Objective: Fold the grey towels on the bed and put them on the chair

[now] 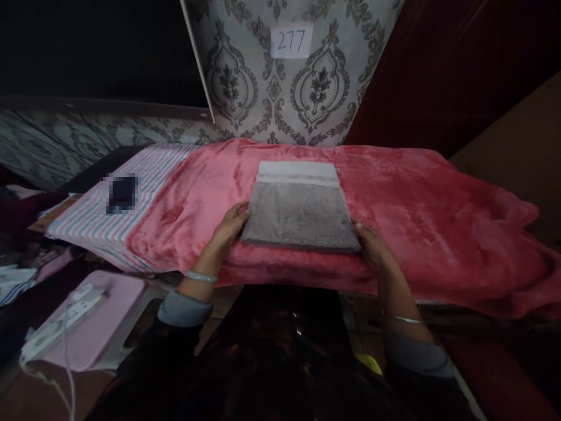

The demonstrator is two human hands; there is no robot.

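A folded grey towel [302, 213] with a pale band across its far end lies flat on a pink-red plush blanket [421, 222]. My left hand [233, 222] is at the towel's left edge, its fingers closed on the side near the front corner. At the right edge, my right hand [371, 241] grips the opposite side near the front corner. Part of the fingers of each hand is hidden by the towel's edge or by the hand itself.
A striped cloth [162, 169] covers the left end, with a blurred dark item [123, 194] on it. A pink stool [116, 298] at lower left holds a power strip [65, 321] with a white cable. Behind are a dark screen [96, 52] and a patterned wall [276, 88] bearing a paper sign [291, 41].
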